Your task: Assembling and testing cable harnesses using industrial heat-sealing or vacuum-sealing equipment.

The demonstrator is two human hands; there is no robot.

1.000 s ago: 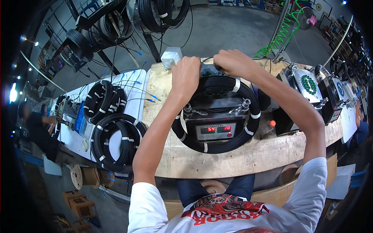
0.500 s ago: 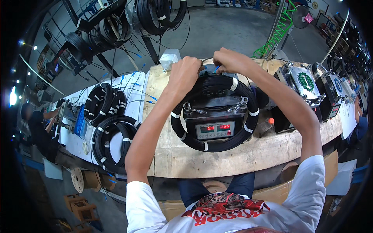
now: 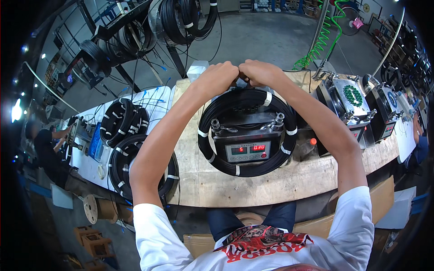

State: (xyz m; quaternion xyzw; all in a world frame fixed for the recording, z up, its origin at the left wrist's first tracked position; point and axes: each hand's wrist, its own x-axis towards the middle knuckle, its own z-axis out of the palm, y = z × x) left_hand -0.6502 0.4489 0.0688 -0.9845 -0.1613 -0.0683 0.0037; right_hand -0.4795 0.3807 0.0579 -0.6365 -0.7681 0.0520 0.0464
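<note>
My left hand [image 3: 220, 77] and my right hand [image 3: 258, 73] are close together at the far side of the machine, both with curled fingers. The fingertips point away from me, so what they grip is hidden. Just nearer than the hands, a coil of black cable [image 3: 210, 151] with white tape bands hangs around a dark metal machine [image 3: 246, 125]. Inside the lower part of the coil sits the machine's control panel [image 3: 247, 151], with red lit digits and a row of buttons. Two metal clamp posts stand on the machine's top.
More black cable coils [image 3: 118, 169] lie on the white table at the left. A white plastic box [image 3: 197, 68] stands by my left hand. At the right are a bottle with an orange cap [image 3: 313, 142] and two similar machines, one with a green ring [image 3: 353, 95]. Another person works far left.
My hands have drawn closer together, and the blue pieces seen at my fingertips are now hidden. Both elbows have shifted left. The digits on the panel have changed.
</note>
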